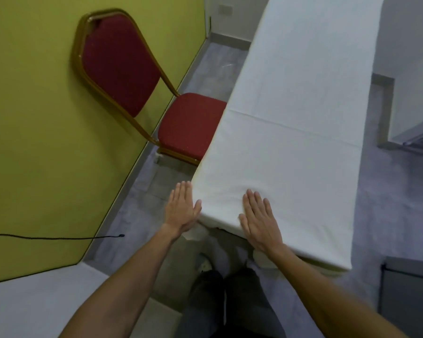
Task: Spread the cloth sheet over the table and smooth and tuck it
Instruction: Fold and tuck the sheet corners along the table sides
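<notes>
Head view: we see the sheet [291, 142] covering the tabletop, creased across mid-length. Right hand [259, 223] lies flat on its near end, grip spread; left hand [181, 211], open and empty, beside the near-left corner.

Single view only: a wide-angle camera worn on the person's head, looking forward and steeply down. It sits close above the near end of the desk [291, 147], which runs away from the viewer toward the upper right. Both forearms enter from the bottom edge, with the left hand [182, 211] and right hand [259, 220] near frame centre. Straight lines bow toward the edges. The floor [142, 206] shows directly below the camera.
</notes>
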The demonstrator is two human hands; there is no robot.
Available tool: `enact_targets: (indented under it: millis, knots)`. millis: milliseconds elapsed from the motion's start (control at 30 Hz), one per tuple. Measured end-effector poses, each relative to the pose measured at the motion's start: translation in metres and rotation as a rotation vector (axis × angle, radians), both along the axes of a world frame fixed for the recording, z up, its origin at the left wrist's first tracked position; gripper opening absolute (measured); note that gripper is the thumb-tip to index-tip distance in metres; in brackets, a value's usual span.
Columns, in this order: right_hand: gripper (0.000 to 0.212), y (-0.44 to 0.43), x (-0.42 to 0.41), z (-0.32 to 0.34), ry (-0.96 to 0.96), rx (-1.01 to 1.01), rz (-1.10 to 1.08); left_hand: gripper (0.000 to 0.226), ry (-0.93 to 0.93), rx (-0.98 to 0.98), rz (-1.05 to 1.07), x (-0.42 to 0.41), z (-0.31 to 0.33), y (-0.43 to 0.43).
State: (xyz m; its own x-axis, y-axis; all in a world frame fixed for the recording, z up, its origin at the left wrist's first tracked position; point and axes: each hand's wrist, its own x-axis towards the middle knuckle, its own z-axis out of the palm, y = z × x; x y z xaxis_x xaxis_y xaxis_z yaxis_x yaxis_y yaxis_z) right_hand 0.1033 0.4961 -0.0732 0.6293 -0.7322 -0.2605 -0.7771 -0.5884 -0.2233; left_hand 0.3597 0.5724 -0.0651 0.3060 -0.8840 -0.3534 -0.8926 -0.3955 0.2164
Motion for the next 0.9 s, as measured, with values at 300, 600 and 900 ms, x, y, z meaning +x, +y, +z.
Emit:
enact_targets:
  millis: [300, 600, 900]
  knots:
    - [0.067, -0.033, 0.058, 0.012, -0.033, 0.036, 0.045, 0.071, 0.091, -0.102, -0.008, -0.014, 0.012, -0.052]
    - [0.062, -0.120, 0.157, 0.003, -0.005, -0.003, 0.319, 0.064, 0.244, 0.006, 0.370, -0.013, 0.012, -0.033]
    - [0.051, -0.185, 0.206, 0.010, 0.109, -0.006, 0.610, 0.088, 0.473, 0.028, 0.635, 0.005, 0.017, -0.081]
